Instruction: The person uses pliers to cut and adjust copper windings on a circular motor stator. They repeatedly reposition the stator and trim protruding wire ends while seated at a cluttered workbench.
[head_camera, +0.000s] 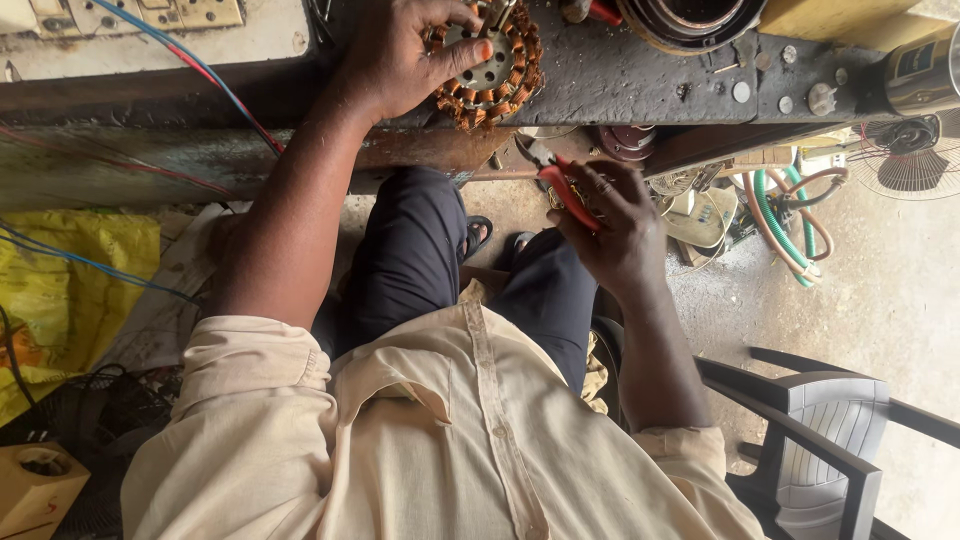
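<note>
on workbench (640, 80), left hand (400, 55) grips stator (490, 65); right hand (615, 225) clasps pliers (560, 185).

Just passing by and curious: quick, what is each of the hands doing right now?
Left hand: closed on the copper-wound stator lying on the workbench.
Right hand: closed around red-handled pliers.

There were two hands (400, 55) (610, 225), one copper-wound motor stator (490, 70), one pair of red-handled pliers (565, 190), one grey plastic chair (820, 440) and one fan (910, 155).
</note>
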